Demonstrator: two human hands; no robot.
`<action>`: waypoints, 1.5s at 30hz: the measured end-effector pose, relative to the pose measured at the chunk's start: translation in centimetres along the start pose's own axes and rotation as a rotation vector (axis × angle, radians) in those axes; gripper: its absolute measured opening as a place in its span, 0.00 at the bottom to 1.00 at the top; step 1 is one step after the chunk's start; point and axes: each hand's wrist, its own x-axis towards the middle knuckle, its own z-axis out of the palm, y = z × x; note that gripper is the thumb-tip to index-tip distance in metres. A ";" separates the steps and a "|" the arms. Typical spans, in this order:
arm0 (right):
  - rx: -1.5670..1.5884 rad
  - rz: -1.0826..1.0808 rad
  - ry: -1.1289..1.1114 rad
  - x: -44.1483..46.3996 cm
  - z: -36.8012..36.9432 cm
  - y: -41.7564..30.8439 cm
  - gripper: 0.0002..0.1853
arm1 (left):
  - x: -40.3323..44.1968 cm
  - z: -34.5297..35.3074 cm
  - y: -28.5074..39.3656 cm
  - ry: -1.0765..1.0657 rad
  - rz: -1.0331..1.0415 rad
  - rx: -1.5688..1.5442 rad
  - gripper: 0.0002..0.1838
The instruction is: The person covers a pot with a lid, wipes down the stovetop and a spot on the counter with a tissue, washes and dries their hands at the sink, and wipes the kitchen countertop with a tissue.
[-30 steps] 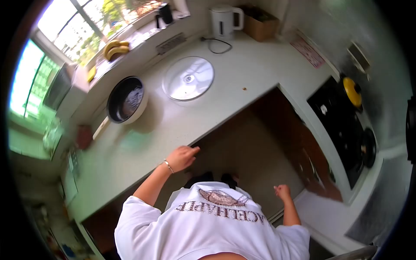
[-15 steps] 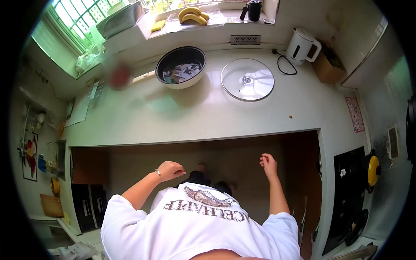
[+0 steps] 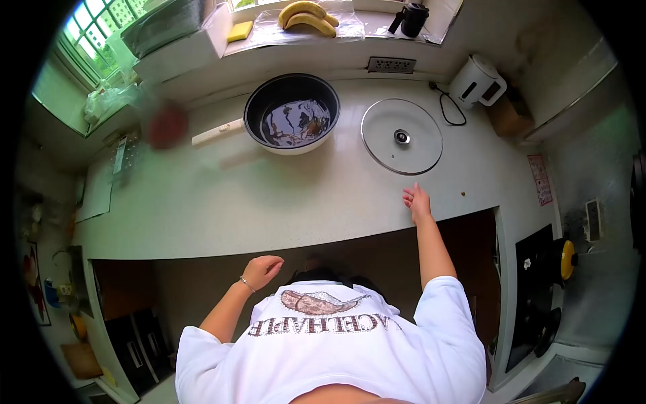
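My right hand (image 3: 417, 200) hangs over the front part of the counter, just short of the clear glass lid (image 3: 387, 148). It touches nothing I can see; its index finger points out and the other fingers bend loosely. The lid lies flat, with a dark knob and a metal rim. My left hand (image 3: 263, 271), with a bracelet at the wrist, stays in front of the counter edge, fingers together and loosely curled, holding nothing. A deep pan (image 3: 259, 124) with a dark inside and a pale handle (image 3: 217, 132) stands left of the lid, dark, shiny liquid in it.
A white electric kettle (image 3: 476, 81) with a cord stands at the back right beside a cardboard box (image 3: 510, 118). Bananas (image 3: 309, 19), a yellow sponge (image 3: 239, 31) and a black mug (image 3: 412, 20) sit on the sill. A black stove (image 3: 528, 296) is at right.
My right hand has moved forward from before the counter edge to over the counter, its index finger straighter. My left hand has barely moved. The view has shifted and turned slightly.
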 end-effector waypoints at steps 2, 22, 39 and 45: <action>0.056 0.054 0.027 1.7 1.3 -0.3 0.18 | -0.2 -0.8 -1.1 0.018 -0.118 -0.098 0.08; 0.248 0.129 -0.142 17.1 5.9 -7.1 0.13 | 1.3 5.6 5.2 0.249 -0.294 -0.024 0.08; 0.209 0.116 -0.226 17.4 3.2 -6.7 0.07 | 2.6 10.5 11.3 0.314 -0.403 0.024 0.08; 0.545 0.001 -0.144 17.4 2.4 -5.8 0.07 | 1.6 11.1 11.7 0.366 -0.451 0.009 0.08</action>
